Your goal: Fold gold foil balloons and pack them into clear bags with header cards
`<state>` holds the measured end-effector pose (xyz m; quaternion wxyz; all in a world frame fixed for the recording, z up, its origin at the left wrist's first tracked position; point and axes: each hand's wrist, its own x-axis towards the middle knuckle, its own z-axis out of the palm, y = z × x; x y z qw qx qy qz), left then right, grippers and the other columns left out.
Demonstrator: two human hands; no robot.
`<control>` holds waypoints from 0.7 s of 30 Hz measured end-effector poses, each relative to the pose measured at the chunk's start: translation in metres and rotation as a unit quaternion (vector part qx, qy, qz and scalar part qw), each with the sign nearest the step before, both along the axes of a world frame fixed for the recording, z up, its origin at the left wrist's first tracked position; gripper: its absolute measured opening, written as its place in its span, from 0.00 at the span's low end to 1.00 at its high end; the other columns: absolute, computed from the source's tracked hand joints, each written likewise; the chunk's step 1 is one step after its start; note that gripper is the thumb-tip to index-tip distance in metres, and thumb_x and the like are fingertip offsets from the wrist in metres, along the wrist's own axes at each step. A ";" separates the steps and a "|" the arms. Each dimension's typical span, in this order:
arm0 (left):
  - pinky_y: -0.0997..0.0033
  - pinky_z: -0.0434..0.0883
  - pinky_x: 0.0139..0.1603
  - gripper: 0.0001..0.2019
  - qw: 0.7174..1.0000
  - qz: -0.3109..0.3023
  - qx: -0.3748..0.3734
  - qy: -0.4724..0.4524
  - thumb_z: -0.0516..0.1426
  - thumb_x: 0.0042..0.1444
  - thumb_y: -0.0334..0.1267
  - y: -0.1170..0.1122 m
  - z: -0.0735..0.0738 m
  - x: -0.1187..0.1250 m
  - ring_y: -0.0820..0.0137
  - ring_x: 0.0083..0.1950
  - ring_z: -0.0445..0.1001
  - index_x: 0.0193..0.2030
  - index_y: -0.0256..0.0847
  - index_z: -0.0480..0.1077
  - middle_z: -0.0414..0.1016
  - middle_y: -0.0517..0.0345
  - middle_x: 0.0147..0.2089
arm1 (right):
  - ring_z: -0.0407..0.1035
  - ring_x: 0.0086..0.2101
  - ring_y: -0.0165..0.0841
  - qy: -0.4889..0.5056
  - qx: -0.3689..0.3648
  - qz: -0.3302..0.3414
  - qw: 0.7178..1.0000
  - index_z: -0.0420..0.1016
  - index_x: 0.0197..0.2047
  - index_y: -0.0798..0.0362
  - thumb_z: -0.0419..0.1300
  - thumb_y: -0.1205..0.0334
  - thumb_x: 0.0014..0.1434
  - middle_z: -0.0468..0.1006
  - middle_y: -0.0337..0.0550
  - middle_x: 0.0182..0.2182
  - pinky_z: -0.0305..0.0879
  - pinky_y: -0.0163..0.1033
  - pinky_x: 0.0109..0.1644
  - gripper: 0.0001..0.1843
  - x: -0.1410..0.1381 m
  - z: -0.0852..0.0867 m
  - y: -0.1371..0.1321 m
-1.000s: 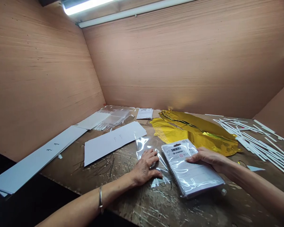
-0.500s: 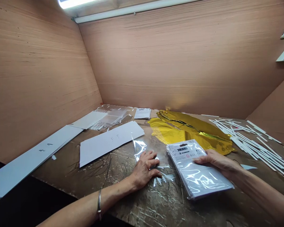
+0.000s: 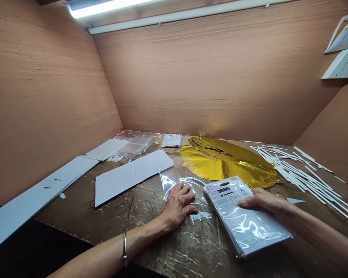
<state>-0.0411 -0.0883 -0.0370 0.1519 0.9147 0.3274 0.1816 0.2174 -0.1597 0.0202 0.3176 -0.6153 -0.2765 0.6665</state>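
My left hand point(image 3: 179, 204) lies with its fingers spread on a clear plastic sleeve point(image 3: 169, 181) on the table. To the right, my right hand point(image 3: 263, 202) grips a stack of clear plastic packets point(image 3: 246, 220) by its right edge, thumb on top. Each visible packet has a printed white header with a hanging slot. The stack is tilted, its upper left corner close to the clear sleeve; whether they touch I cannot tell. Flat gold foil balloons point(image 3: 229, 158) lie just beyond both hands.
White card sheets point(image 3: 133, 173) lie left of my hands, with longer white strips point(image 3: 46, 193) along the left wall. Clear bags point(image 3: 139, 144) and printed packets point(image 3: 171, 140) lie at the back. White sticks point(image 3: 307, 177) are scattered at right. A socket point(image 3: 343, 63) is on the wall.
The packet stack in my right hand has come slightly nearer and lower. My left hand stays on the clear sleeve. The view has shifted a little to the right and up.
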 end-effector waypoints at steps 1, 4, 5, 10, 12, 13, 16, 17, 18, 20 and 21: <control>0.58 0.55 0.52 0.14 1.000 0.001 -0.005 -0.002 0.55 0.50 0.47 0.001 0.000 0.001 0.62 0.54 0.56 0.42 0.45 0.69 0.65 0.58 0.49 | 0.73 0.26 0.37 -0.007 -0.001 0.001 1.000 0.72 0.32 0.59 0.61 0.71 0.41 0.79 0.47 0.27 0.70 0.39 0.31 0.11 0.002 -0.001 0.001; 0.60 0.55 0.51 0.10 1.000 -0.005 0.008 0.011 0.51 0.55 0.42 0.001 0.004 0.002 0.64 0.52 0.57 0.41 0.45 0.69 0.67 0.59 0.46 | 0.73 0.26 0.37 -0.027 -0.009 0.005 1.000 0.72 0.34 0.59 0.62 0.69 0.41 0.79 0.48 0.28 0.70 0.38 0.32 0.12 0.006 -0.005 0.003; 0.60 0.55 0.51 0.10 1.000 -0.008 0.016 0.025 0.49 0.57 0.40 0.002 0.005 0.003 0.65 0.51 0.58 0.40 0.45 0.69 0.68 0.59 0.44 | 0.73 0.26 0.37 -0.029 -0.008 0.009 1.000 0.72 0.34 0.59 0.62 0.69 0.41 0.79 0.48 0.28 0.70 0.38 0.32 0.13 0.007 -0.007 0.003; 0.60 0.58 0.47 0.11 0.992 -0.054 0.065 0.098 0.49 0.56 0.42 0.004 0.009 0.005 0.63 0.46 0.61 0.34 0.38 0.69 0.69 0.55 0.40 | 0.73 0.28 0.37 -0.021 0.012 0.028 0.999 0.71 0.35 0.59 0.62 0.68 0.41 0.79 0.49 0.30 0.70 0.37 0.31 0.14 0.009 -0.010 0.004; 0.61 0.57 0.48 0.14 0.993 -0.052 0.066 0.079 0.52 0.53 0.47 0.005 0.006 0.003 0.63 0.47 0.60 0.36 0.39 0.68 0.68 0.54 0.43 | 0.73 0.27 0.37 -0.037 0.000 0.018 0.999 0.71 0.35 0.59 0.63 0.67 0.40 0.79 0.49 0.29 0.70 0.37 0.31 0.15 0.010 -0.011 0.004; 0.61 0.57 0.49 0.15 0.995 -0.044 0.059 0.064 0.53 0.51 0.49 0.005 0.004 0.002 0.63 0.49 0.60 0.38 0.40 0.68 0.67 0.55 0.45 | 0.73 0.27 0.36 -0.043 -0.005 0.013 0.999 0.71 0.35 0.59 0.63 0.67 0.40 0.79 0.49 0.29 0.70 0.37 0.31 0.15 0.010 -0.012 0.004; 0.60 0.54 0.51 0.14 0.999 -0.025 0.031 0.028 0.53 0.52 0.47 0.006 -0.001 0.000 0.63 0.53 0.58 0.42 0.44 0.67 0.66 0.58 0.48 | 0.73 0.27 0.36 -0.039 -0.004 0.007 0.999 0.71 0.36 0.59 0.63 0.67 0.39 0.79 0.48 0.29 0.70 0.37 0.33 0.16 0.011 -0.013 0.004; 0.60 0.53 0.52 0.12 0.999 -0.024 0.024 0.022 0.52 0.53 0.45 0.006 -0.002 -0.001 0.63 0.54 0.57 0.43 0.45 0.68 0.67 0.59 0.48 | 0.73 0.27 0.36 -0.033 -0.001 0.009 0.999 0.71 0.35 0.58 0.63 0.67 0.39 0.79 0.48 0.29 0.70 0.37 0.34 0.16 0.011 -0.014 0.004; 0.61 0.53 0.52 0.11 0.999 -0.025 0.019 0.018 0.51 0.55 0.44 0.006 -0.002 -0.001 0.64 0.54 0.57 0.42 0.46 0.68 0.67 0.59 0.47 | 0.73 0.27 0.36 -0.030 0.001 0.010 0.999 0.71 0.35 0.58 0.63 0.67 0.40 0.79 0.48 0.29 0.70 0.38 0.34 0.15 0.011 -0.014 0.003; 0.61 0.53 0.51 0.09 0.999 -0.027 0.014 0.020 0.50 0.56 0.42 0.006 0.001 0.000 0.65 0.53 0.58 0.41 0.46 0.69 0.68 0.60 0.46 | 0.73 0.27 0.36 -0.026 0.002 0.011 1.000 0.71 0.35 0.58 0.63 0.67 0.39 0.79 0.48 0.29 0.70 0.38 0.34 0.15 0.012 -0.014 0.003; 0.61 0.53 0.51 0.09 0.999 -0.027 0.013 0.025 0.51 0.56 0.40 0.006 0.002 0.001 0.65 0.52 0.59 0.40 0.46 0.69 0.69 0.61 0.45 | 0.73 0.27 0.36 -0.026 0.002 0.010 1.000 0.71 0.34 0.58 0.63 0.67 0.39 0.79 0.47 0.28 0.70 0.38 0.33 0.15 0.011 -0.013 0.003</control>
